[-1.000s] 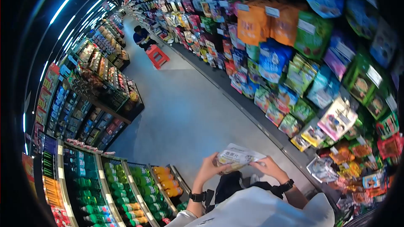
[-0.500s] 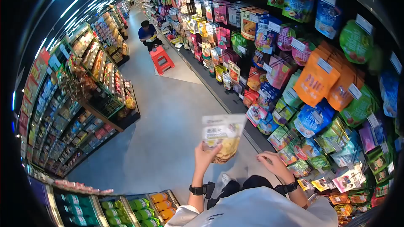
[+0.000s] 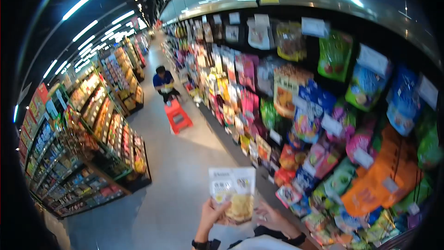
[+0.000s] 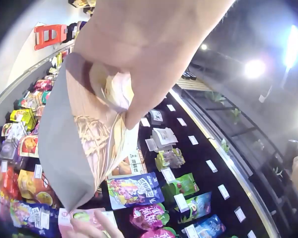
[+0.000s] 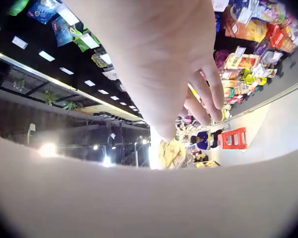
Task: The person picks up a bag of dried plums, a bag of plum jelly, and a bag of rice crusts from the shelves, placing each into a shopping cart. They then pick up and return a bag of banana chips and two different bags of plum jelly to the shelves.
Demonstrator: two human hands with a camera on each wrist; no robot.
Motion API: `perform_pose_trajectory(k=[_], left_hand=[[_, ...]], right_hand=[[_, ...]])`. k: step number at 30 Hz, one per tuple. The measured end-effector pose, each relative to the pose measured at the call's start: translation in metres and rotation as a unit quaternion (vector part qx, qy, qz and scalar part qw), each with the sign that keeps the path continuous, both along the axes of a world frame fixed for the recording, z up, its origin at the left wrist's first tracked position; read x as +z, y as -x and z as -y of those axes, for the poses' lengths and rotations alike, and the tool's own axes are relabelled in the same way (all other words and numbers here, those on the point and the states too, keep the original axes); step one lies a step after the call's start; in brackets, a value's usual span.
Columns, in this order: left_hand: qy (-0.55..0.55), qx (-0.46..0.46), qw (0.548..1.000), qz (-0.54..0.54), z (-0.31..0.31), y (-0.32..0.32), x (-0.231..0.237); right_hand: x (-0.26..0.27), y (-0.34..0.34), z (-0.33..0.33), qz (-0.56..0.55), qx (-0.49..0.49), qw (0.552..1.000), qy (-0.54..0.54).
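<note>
A white and yellow snack pouch (image 3: 233, 194) stands upright in front of the body in the head view, its printed face toward the camera. My left hand (image 3: 211, 216) grips its lower left edge, thumb across the front. Just off the pouch's right side is my right hand (image 3: 274, 221), fingers loosely spread and holding nothing; whether a fingertip touches the pouch I cannot tell. In the left wrist view the left hand (image 4: 139, 44) pinches the pouch (image 4: 64, 144). The right wrist view has the right hand (image 5: 164, 64) with relaxed fingers beside the pouch (image 5: 172, 153).
Hanging snack bags (image 3: 307, 115) fill the wall rack on the right. Stocked shelves (image 3: 108, 115) line the left of the aisle floor (image 3: 171, 194). Up ahead a person (image 3: 163, 82) sits by the rack, behind a red stool (image 3: 177, 116).
The head view has tilted up toward the rack. First both hands held the pouch; the right hand let go, and it is now back close to the pouch's right edge.
</note>
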State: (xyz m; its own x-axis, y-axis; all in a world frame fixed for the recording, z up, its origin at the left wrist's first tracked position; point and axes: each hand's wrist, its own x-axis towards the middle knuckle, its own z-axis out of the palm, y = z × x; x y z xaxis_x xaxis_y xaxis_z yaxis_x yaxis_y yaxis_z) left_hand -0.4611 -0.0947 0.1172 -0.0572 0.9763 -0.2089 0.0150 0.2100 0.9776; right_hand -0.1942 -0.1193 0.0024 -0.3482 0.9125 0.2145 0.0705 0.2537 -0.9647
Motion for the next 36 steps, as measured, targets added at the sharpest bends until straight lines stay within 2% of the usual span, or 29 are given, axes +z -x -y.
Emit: perform_pose_trajectory(k=[2,4,6,7,10,13,15,16,17,18,19,20,21,23,25,26,29,32,33,36], left_hand=[[0.041,-0.030,0.999,-0.010,-0.028,0.000,0.017],[0.044,-0.069,0.996,0.019,-0.068,-0.003,0.016],[-0.025,-0.077,0.995,0.053,-0.109,-0.002,0.015],[-0.056,-0.078,0.993,0.069,-0.126,0.002,0.014],[-0.028,-0.076,0.995,0.062,-0.176,0.026,0.013],[-0.058,-0.058,0.996,-0.019,-0.230,0.057,0.002],[-0.182,-0.092,0.975,0.082,-0.276,0.071,-0.013],[-0.231,-0.107,0.958,0.129,-0.292,0.081,-0.026],[-0.271,-0.106,0.957,-0.014,-0.310,0.097,-0.031],[-0.298,-0.114,0.935,-0.157,-0.327,0.115,-0.033],[-0.237,-0.121,0.961,-0.077,-0.340,0.132,-0.042],[-0.192,-0.121,0.974,0.006,-0.362,0.147,-0.044],[-0.202,-0.125,0.971,0.020,-0.387,0.164,-0.038],[-0.207,-0.124,0.969,0.057,-0.418,0.189,-0.038],[-0.162,-0.110,0.969,0.151,-0.448,0.209,-0.037],[-0.141,-0.101,0.965,0.197,-0.467,0.217,-0.035],[-0.176,-0.046,0.978,0.101,-0.514,0.242,-0.037],[-0.107,-0.023,0.981,0.162,-0.560,0.258,-0.046],[-0.076,-0.017,0.976,0.201,-0.573,0.258,-0.033],[-0.109,-0.025,0.978,0.176,-0.626,0.256,-0.032]], right_hand=[[0.034,0.009,-0.051,0.027,0.080,0.994,0.068],[0.041,0.020,-0.099,0.071,0.123,0.986,0.081],[0.042,0.029,-0.140,0.112,0.141,0.980,0.088],[0.039,0.034,-0.157,0.127,0.144,0.977,0.095],[0.029,0.052,-0.207,0.166,0.136,0.970,0.112],[0.011,0.078,-0.258,0.214,0.108,0.962,0.133],[0.006,0.105,-0.295,0.260,0.079,0.953,0.136],[0.009,0.119,-0.312,0.247,0.069,0.961,0.109],[0.027,0.139,-0.328,0.224,0.057,0.971,0.057],[0.046,0.160,-0.341,0.212,0.044,0.976,0.012],[0.065,0.183,-0.353,0.209,0.031,0.977,-0.003],[0.072,0.192,-0.368,0.258,0.034,0.964,-0.049],[0.126,0.213,-0.380,0.316,0.079,0.945,0.037],[0.134,0.243,-0.407,0.256,0.064,0.964,0.034],[0.136,0.270,-0.423,0.180,0.057,0.981,0.050],[0.129,0.278,-0.436,0.187,0.036,0.981,0.024],[0.126,0.295,-0.467,0.170,0.021,0.982,0.083],[0.121,0.298,-0.500,0.148,-0.021,0.982,0.114],[0.115,0.298,-0.511,0.147,-0.032,0.983,0.105],[0.106,0.293,-0.553,0.147,-0.057,0.987,0.029]])
